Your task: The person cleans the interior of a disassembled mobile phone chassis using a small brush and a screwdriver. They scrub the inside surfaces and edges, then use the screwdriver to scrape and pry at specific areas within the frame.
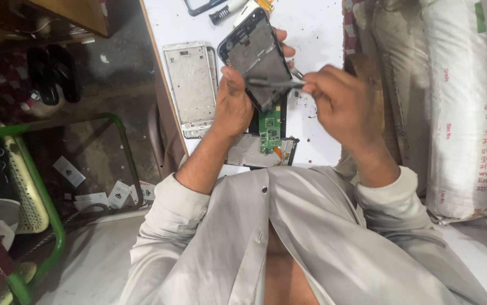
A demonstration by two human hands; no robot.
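The left hand (233, 101) grips an opened phone (256, 56) above the white table (317, 28), and the right hand (339, 101) pinches a thin tool (274, 83) against it. The green board (270, 127) and silver frame (191, 85) are already out, so the phone looks mostly taken apart.

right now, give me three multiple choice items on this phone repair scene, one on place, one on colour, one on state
1. Where does the silver phone frame lie?
A. on the white table, beside the left hand
B. on the floor
C. on the sacks

2. What colour is the circuit board?
A. blue
B. green
C. red

3. How is the dark phone panel held?
A. flat on the table
B. lifted in the left hand while the right hand puts a thin tool to it
C. untouched

Answers: 1 A, the frame rests on the tabletop near the edge. 2 B, the board is plainly green. 3 B, fingers wrap the panel and the tool meets it.
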